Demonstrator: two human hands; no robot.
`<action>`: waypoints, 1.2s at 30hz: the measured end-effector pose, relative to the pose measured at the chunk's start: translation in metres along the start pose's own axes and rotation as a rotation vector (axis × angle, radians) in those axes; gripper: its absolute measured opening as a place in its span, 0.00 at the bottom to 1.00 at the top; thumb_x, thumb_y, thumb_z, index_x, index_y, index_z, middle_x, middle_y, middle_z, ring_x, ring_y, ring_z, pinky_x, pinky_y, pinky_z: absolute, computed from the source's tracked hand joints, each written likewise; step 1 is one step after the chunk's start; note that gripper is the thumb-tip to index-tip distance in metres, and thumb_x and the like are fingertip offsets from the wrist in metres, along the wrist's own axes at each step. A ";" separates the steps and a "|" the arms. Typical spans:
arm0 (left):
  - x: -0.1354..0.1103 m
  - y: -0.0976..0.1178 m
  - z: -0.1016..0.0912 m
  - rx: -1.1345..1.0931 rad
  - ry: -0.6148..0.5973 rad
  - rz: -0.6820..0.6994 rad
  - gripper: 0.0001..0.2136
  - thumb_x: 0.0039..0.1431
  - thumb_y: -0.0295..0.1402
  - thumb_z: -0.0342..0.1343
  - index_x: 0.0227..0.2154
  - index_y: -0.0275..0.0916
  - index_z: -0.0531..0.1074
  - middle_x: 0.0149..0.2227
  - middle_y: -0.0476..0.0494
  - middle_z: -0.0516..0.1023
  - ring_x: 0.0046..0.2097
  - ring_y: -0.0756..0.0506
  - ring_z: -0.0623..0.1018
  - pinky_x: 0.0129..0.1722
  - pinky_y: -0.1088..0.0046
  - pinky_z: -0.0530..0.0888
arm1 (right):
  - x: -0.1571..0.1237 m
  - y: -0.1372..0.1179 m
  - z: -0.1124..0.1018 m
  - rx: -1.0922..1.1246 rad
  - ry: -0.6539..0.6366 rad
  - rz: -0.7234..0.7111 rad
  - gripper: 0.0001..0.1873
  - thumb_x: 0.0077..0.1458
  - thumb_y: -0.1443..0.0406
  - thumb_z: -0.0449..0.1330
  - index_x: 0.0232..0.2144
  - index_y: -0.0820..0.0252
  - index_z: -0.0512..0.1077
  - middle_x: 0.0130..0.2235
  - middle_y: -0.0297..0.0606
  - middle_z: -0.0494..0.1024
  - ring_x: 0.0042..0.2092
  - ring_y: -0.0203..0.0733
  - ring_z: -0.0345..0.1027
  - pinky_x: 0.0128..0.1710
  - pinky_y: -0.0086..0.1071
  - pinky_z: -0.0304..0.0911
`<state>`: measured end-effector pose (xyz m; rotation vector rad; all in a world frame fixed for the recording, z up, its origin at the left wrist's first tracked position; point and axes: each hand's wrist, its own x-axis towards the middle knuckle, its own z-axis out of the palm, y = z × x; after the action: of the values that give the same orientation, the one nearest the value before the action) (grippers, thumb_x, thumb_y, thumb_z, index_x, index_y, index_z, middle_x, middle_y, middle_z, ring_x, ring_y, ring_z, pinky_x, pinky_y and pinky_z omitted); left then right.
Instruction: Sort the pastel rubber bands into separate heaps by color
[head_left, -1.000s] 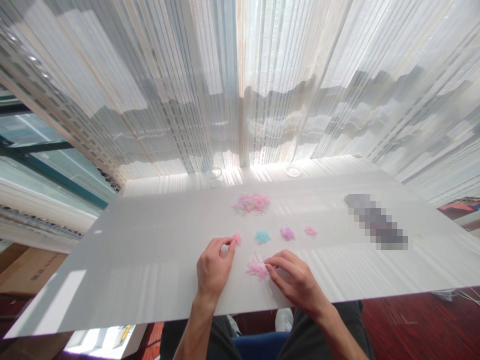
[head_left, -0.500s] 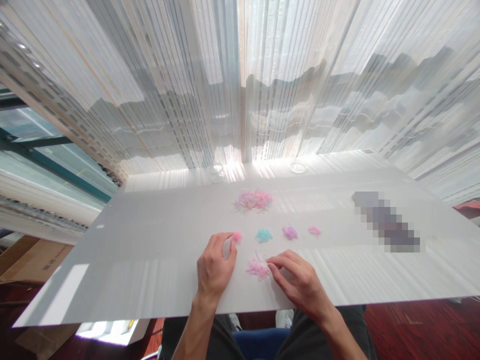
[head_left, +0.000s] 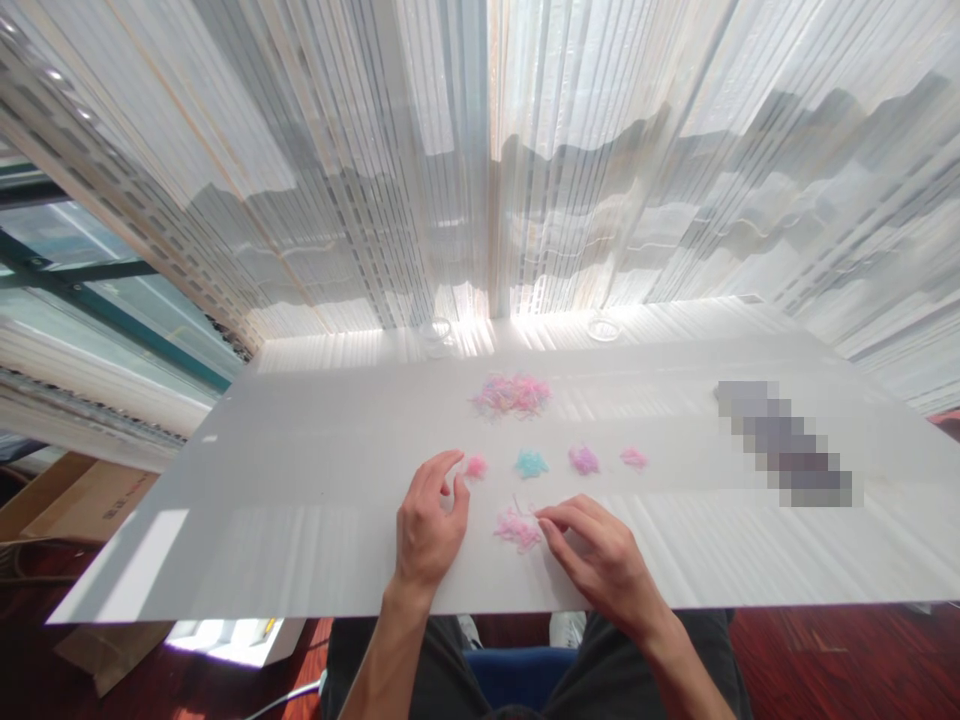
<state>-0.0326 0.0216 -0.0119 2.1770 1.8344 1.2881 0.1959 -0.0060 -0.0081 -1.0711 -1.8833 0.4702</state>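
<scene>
My left hand (head_left: pixel 431 520) rests over the table with thumb and index finger apart, just left of a small bright pink pile (head_left: pixel 476 467). In a pinch, my right hand (head_left: pixel 596 550) has its fingertips at the right edge of a loose light pink pile (head_left: pixel 517 530) of thin, strand-like pieces. Whatever lies between those fingertips is too small to make out. Beyond the hands, a turquoise pile (head_left: pixel 532 463), a purple pile (head_left: pixel 583 460) and a small pale pink pile (head_left: pixel 634 457) form a row with the bright pink one. Farther back lies a larger mixed-colour pile (head_left: pixel 512 396).
The white table (head_left: pixel 262 480) reaches back to striped sheer curtains (head_left: pixel 360 200). Two clear round dishes, one on the left (head_left: pixel 440 330) and one on the right (head_left: pixel 604 328), stand at its far edge. A pixelated dark object (head_left: pixel 787 445) lies right. A cardboard box (head_left: pixel 82 500) sits beyond the left edge.
My left hand's thumb and index finger have come away from the bright pink pile and parted. The right hand stays pinched by the light pink pile. The view has shifted slightly.
</scene>
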 end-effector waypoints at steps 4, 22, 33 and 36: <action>-0.003 -0.007 -0.006 0.080 0.060 -0.106 0.13 0.64 0.26 0.52 0.48 0.38 0.76 0.31 0.48 0.77 0.29 0.48 0.75 0.38 0.70 0.78 | 0.001 -0.001 0.000 -0.011 0.001 0.001 0.08 0.68 0.67 0.57 0.39 0.55 0.76 0.32 0.37 0.78 0.33 0.41 0.74 0.34 0.33 0.70; -0.005 -0.001 -0.002 0.120 -0.174 0.059 0.17 0.63 0.22 0.53 0.53 0.41 0.74 0.45 0.43 0.84 0.44 0.42 0.82 0.47 0.65 0.80 | -0.003 0.004 0.002 -0.017 -0.028 0.022 0.06 0.68 0.67 0.57 0.40 0.55 0.75 0.33 0.37 0.78 0.35 0.42 0.74 0.36 0.34 0.70; -0.006 -0.002 0.000 0.135 -0.186 0.138 0.18 0.63 0.21 0.52 0.53 0.43 0.74 0.53 0.44 0.81 0.52 0.40 0.80 0.50 0.62 0.80 | -0.001 0.002 0.000 -0.029 -0.026 0.021 0.08 0.68 0.65 0.57 0.39 0.56 0.76 0.33 0.37 0.79 0.34 0.41 0.74 0.35 0.33 0.70; -0.007 -0.001 -0.001 0.126 -0.176 0.122 0.18 0.64 0.21 0.52 0.53 0.44 0.74 0.54 0.43 0.79 0.49 0.42 0.81 0.47 0.64 0.81 | -0.002 0.004 0.001 -0.030 -0.020 0.051 0.06 0.68 0.66 0.57 0.39 0.56 0.75 0.34 0.37 0.79 0.35 0.41 0.73 0.37 0.33 0.69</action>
<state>-0.0339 0.0161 -0.0155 2.4129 1.7868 0.9840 0.1971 -0.0057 -0.0127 -1.1400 -1.8892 0.4850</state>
